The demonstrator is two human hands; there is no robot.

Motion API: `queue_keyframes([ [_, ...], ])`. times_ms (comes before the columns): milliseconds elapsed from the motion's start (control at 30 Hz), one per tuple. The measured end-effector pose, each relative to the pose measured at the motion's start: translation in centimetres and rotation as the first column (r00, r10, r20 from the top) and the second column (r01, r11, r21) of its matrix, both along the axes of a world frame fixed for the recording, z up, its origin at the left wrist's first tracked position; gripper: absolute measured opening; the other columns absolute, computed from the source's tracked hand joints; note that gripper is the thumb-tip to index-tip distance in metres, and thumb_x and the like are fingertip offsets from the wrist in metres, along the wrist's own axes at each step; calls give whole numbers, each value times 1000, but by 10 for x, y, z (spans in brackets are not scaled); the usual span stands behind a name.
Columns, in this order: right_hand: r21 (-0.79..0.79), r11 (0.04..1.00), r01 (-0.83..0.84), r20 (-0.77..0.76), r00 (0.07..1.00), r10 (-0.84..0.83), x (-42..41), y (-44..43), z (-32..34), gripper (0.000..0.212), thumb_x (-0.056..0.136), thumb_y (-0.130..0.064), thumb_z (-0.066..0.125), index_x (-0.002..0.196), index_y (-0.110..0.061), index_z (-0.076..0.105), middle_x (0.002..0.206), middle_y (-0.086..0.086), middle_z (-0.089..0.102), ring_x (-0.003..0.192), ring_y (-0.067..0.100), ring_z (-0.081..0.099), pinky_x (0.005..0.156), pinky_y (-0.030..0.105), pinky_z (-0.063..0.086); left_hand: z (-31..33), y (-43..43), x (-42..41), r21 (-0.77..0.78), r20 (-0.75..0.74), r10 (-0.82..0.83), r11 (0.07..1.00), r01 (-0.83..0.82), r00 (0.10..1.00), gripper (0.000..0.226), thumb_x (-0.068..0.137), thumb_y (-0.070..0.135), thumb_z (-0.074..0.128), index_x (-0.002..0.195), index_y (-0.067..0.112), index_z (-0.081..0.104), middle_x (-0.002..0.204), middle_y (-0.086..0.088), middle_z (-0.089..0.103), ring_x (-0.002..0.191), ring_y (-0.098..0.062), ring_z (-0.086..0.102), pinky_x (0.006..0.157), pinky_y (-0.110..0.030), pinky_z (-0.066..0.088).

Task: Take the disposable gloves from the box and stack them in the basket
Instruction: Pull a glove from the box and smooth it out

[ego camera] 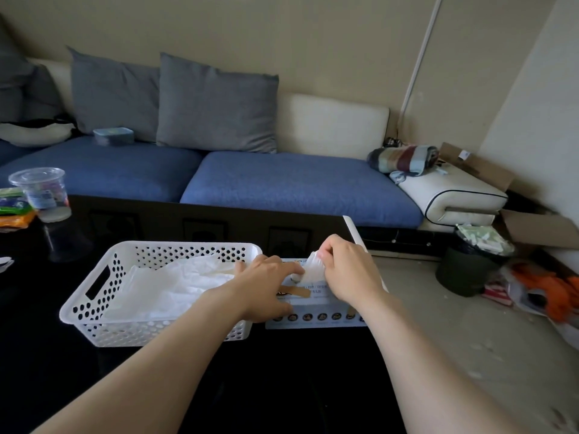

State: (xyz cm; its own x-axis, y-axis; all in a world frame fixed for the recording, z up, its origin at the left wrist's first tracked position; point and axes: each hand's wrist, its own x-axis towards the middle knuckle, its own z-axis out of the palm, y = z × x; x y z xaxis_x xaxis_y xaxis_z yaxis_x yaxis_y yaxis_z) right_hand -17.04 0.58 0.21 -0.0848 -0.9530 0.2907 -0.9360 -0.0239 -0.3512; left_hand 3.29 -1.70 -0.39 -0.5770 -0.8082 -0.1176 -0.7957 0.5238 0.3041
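Forearms reached over the dark surface: left hand pressed flat on the box, right hand pinched a glove rising from it, beside the basket. Yanking fast could drag extra gloves out.

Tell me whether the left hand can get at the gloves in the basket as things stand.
Probably yes. The left hand rests on the box right beside the basket, whose top is open, and nothing covers the gloves inside. The right hand pinches a glove, off to the side.
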Motion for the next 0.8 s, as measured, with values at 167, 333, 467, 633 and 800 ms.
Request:
queue_keyframes([
  [167, -98, 995, 34, 51, 998, -29, -1, 1, -3, 18, 113, -28, 45, 97, -24, 52, 85, -10, 57, 69, 7, 53, 54, 26, 32, -2, 0, -3, 8, 36, -5, 1000, 5, 999, 65, 93, 53, 69, 150, 51, 40, 139, 9, 41, 136, -20, 35, 117, -66, 23],
  [333, -232, 969, 88, 102, 993, -65, -3, 3, -6, 19, 115, -30, 41, 98, -24, 48, 104, -15, 51, 78, 12, 56, 54, 27, 30, -2, 2, -3, 11, 48, -10, 1000, 10, 999, 61, 95, 52, 69, 150, 51, 43, 133, 11, 39, 135, -18, 33, 117, -67, 21],
  [467, -374, 924, 77, 159, 987, -17, 1, 2, -4, 16, 113, -26, 39, 99, -26, 47, 103, -12, 56, 82, 13, 54, 60, 32, 37, 1, 3, -4, 18, 73, -20, 1000, 18, 997, 58, 96, 51, 67, 150, 52, 44, 133, 10, 40, 135, -19, 32, 117, -71, 18],
  [633, -566, 781, 265, 467, 883, 38, 9, -1, 15, 19, 115, -26, 36, 101, -17, 43, 89, 0, 58, 74, 12, 52, 59, 21, 31, -3, 7, -7, -8, 116, -25, 1000, 26, 993, 55, 99, 52, 63, 150, 53, 43, 141, 8, 41, 139, -23, 29, 116, -73, 15],
  [800, -591, 765, 256, 501, 860, 99, 11, -1, 21, 30, 113, -24, 47, 87, -10, 47, 85, 3, 55, 75, 15, 49, 69, 14, 36, 2, 8, -2, -11, 10, 11, 1000, -11, 1000, 46, 96, 56, 63, 140, 45, 57, 143, 10, 49, 140, -18, 36, 117, -62, 22],
])
